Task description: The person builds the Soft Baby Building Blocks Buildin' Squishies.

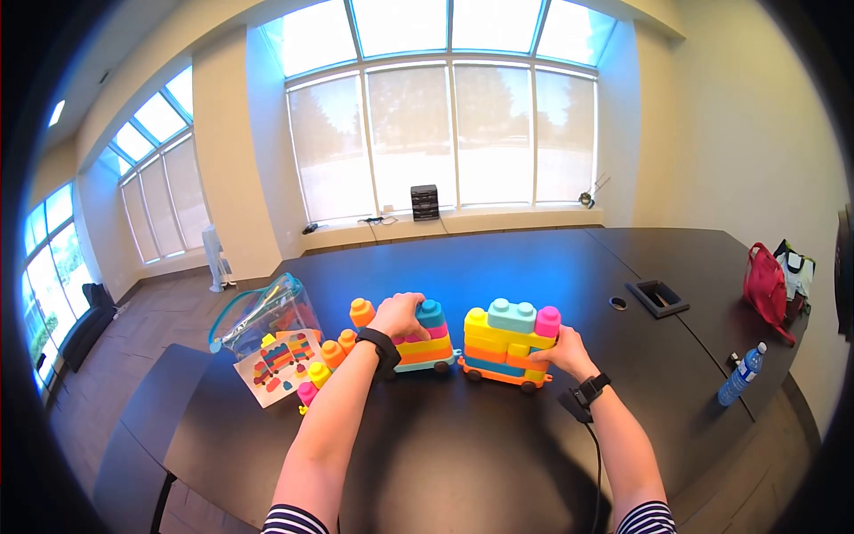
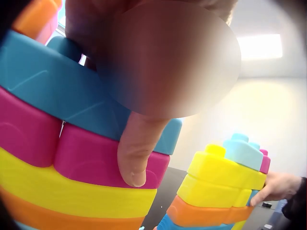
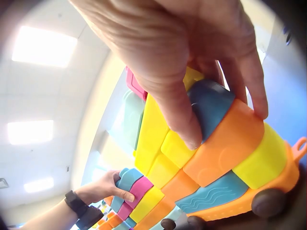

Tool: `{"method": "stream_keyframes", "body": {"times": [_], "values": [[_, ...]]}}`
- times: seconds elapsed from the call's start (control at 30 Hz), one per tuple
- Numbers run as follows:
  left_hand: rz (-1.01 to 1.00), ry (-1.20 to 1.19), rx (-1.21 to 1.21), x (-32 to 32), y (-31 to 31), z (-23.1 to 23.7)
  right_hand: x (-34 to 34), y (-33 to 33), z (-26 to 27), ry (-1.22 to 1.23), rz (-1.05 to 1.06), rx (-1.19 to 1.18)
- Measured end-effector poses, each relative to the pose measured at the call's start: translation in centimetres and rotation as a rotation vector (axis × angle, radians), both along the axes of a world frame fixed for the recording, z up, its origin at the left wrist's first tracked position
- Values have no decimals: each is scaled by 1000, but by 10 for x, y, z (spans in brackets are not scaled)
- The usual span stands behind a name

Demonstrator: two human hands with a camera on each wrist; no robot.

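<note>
Two toy block wagons stand end to end on the dark table, close together at their couplings. My left hand (image 1: 398, 317) reaches over the left wagon's block stack (image 1: 425, 345), gripping its teal top block (image 2: 62, 76), with the thumb (image 2: 139, 153) on a magenta block below. That stack has magenta, yellow and orange layers on a light blue base. My right hand (image 1: 569, 352) holds the right end of the other block wagon (image 1: 491, 342), which has an orange base. Its thumb lies against a dark blue block (image 3: 209, 108); other fingers reach the far side of an orange block (image 3: 225, 143).
Left of the wagons, orange, yellow and pink blocks (image 1: 318, 374) stand in a row. A picture sheet (image 1: 267, 378) leans by a clear zippered bag (image 1: 294, 303). Right are a water bottle (image 1: 743, 376), a red bag (image 1: 767, 289) and a table cable opening (image 1: 658, 299).
</note>
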State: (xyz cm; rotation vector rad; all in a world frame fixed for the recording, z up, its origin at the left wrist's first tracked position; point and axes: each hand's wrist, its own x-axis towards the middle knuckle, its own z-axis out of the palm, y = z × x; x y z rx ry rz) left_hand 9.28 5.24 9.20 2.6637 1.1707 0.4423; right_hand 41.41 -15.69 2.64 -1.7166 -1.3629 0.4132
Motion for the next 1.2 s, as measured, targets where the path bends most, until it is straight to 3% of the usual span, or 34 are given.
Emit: {"method": "stream_keyframes", "body": {"times": [0.73, 1.03, 1.13, 1.2], "values": [[-8, 131, 99, 4, 2, -7, 14, 32, -8, 121, 82, -40], [23, 232, 88, 21, 2, -16, 6, 31, -11, 6, 0, -4], [28, 230, 134, 20, 1, -19, 0, 27, -11, -36, -30, 20], [-28, 64, 273, 12, -3, -27, -5, 25, -14, -44, -42, 32]]}}
